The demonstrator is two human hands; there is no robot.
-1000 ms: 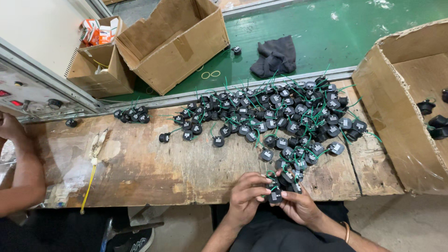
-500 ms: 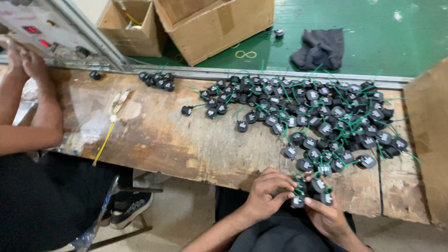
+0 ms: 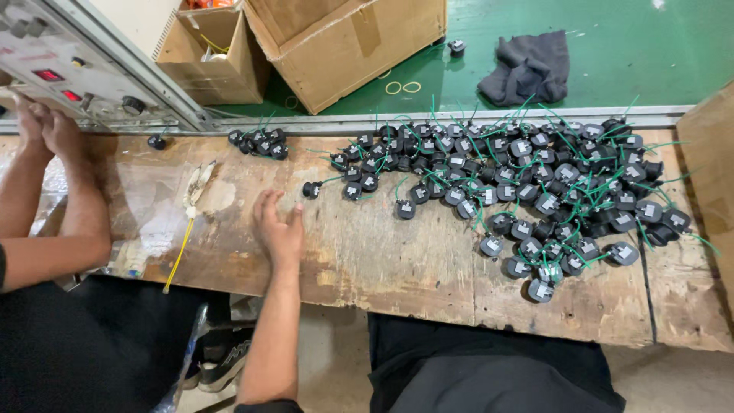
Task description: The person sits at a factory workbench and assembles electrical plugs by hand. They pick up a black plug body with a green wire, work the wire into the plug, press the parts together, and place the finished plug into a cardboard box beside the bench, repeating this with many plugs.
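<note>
Head view, nearest first: my left hand [image 3: 280, 229] lies palm down on the worn wooden workbench [image 3: 382, 260], well to the left of the pile of black parts [image 3: 535, 183]. Its fingers are apart and stretched out flat, clamped on nothing. The forearm comes up from the near edge of the bench, almost straight, with the wrist level. My right hand is out of sight.

The thing closest to my fingertips is a stray black part [image 3: 311, 189] with a green lead. It lies just left of the pile, near my hand but not touching it. The pile itself is a loose heap of small round black pieces tangled with green wires, and it spreads across the right half of the bench. A small cluster [image 3: 258, 142] of the same parts sits farther left of the pile, by the far rail. Well left of the pile, a yellow strip [image 3: 178, 256] lies on the wood, and a co-worker's hands [image 3: 46, 126] rest under a control panel [image 3: 69, 61].

Beyond the pile on the green floor [image 3: 612, 46] stands a large cardboard box [image 3: 359, 53], open, and I cannot tell what is in it. Left of that, a small cardboard box [image 3: 218, 65] holds yellow wire scraps. A grey cloth [image 3: 531, 69] lies straight behind the pile. Right of the pile rises another cardboard wall [image 3: 707, 153].
</note>
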